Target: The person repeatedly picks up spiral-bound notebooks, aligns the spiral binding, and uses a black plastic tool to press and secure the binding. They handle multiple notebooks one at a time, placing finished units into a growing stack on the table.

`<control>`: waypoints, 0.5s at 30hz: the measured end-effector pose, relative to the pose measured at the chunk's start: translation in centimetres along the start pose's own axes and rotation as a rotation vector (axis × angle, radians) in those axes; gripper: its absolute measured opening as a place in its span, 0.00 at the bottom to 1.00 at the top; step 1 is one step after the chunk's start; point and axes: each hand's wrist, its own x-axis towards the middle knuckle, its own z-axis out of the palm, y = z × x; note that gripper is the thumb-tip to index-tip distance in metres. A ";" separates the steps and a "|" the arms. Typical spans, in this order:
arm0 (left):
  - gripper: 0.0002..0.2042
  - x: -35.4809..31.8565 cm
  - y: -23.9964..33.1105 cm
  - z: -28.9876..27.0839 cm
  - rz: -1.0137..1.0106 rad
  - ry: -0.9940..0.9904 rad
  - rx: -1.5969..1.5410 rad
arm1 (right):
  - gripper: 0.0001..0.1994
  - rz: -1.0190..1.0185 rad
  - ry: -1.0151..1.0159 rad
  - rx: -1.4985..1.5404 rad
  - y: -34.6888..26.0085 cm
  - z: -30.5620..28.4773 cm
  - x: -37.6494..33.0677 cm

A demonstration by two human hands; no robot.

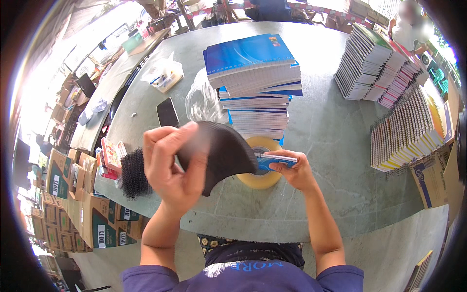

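Note:
My left hand [170,165] is raised over the near table edge and grips a black flexible sheet [228,153] that curves toward my right. My right hand [297,174] pinches a thin blue-covered notebook [276,159] by its edge, touching the black sheet's right side. Directly below both lies a roll of tan packing tape [262,179] on the grey table [331,141]. Just behind it rises a tall stack of blue notebooks [255,82].
A bundle of black spiral bindings [132,173] and red packets [109,155] lie at the table's left edge. A phone [167,112], plastic bag [200,100] and clear container [163,75] sit further back. Spiral notebook stacks [413,131] fill the right. Cardboard boxes [63,194] stand left.

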 end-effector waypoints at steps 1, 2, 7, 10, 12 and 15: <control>0.13 0.0 -0.1 -0.1 -0.095 0.054 -0.063 | 0.12 -0.017 -0.003 0.009 0.0 -0.2 0.0; 0.12 -0.7 -0.2 0.8 0.061 -0.158 0.120 | 0.13 -0.027 0.005 0.003 0.1 -0.1 0.0; 0.13 -2.6 -0.3 2.0 -0.050 -0.307 -0.017 | 0.13 0.061 -0.023 -0.076 0.1 -0.2 0.0; 0.12 -3.2 -0.7 2.7 -0.049 -0.384 -0.034 | 0.14 0.054 -0.117 -0.107 0.2 0.1 -0.2; 0.13 -4.3 0.0 3.4 -0.072 -0.628 -0.171 | 0.14 0.055 -0.091 -0.078 0.1 0.3 -0.2; 0.13 -2.5 0.3 2.8 -0.034 -0.287 -0.040 | 0.15 0.083 -0.083 -0.093 -0.6 0.5 0.0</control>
